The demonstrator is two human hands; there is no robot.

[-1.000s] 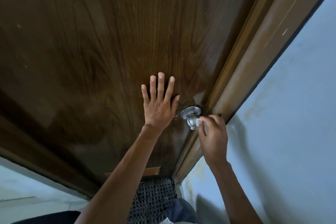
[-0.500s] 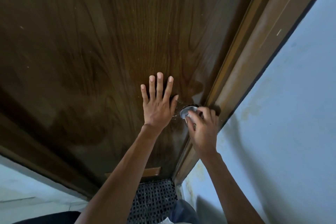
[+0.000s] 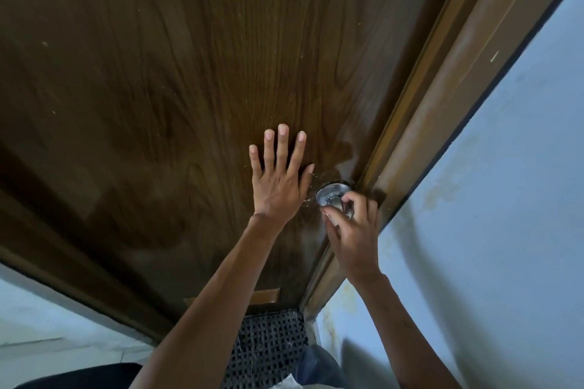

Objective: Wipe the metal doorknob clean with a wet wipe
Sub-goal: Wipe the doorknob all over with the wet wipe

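A round metal doorknob (image 3: 330, 194) sticks out of the dark wooden door (image 3: 189, 88) near its right edge. My right hand (image 3: 355, 235) curls over the knob from below, fingers wrapped round it. A small bit of white wet wipe (image 3: 335, 209) shows between fingers and knob. Most of the knob's ball is hidden by the hand; its round base plate shows. My left hand (image 3: 279, 181) lies flat on the door just left of the knob, fingers straight and spread.
A brown door frame (image 3: 448, 95) runs along the door's right edge, with a pale blue wall (image 3: 505, 215) beyond it. A dark woven mat (image 3: 265, 347) lies on the floor at the door's foot. A small wooden strip (image 3: 262, 295) sits low on the door.
My right hand moved from the knob's right side onto it and has closed over it with the wipe. The left hand stays flat on the door.
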